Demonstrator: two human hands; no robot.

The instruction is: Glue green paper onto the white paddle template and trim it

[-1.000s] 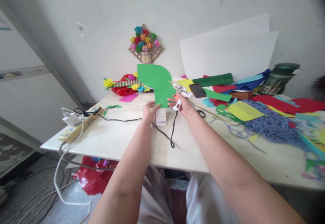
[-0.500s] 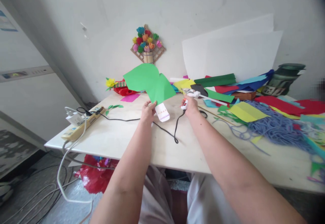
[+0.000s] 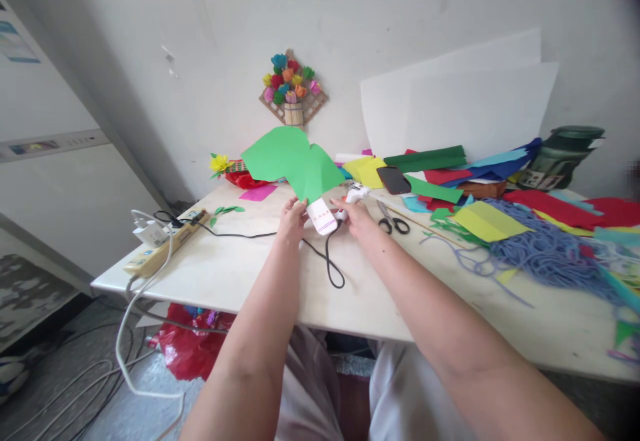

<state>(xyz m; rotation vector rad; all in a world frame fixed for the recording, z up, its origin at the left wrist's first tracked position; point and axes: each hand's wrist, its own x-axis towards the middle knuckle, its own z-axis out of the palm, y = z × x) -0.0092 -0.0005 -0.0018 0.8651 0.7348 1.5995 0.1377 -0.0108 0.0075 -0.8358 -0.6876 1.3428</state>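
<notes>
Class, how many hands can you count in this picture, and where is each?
2. The left hand holds the green paper near its lower end; the right hand grips the white glue gun. Some fingers are hidden, but no third hand shows.

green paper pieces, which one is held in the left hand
The large curved bright-green paper sheet, held up in the left hand; the others, like the dark-green paper strip and small green leaf-shaped cutouts, lie unheld.

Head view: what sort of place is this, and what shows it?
Likely a craft workspace: a glue gun in the right hand, with scissors and yarn on the table.
</notes>
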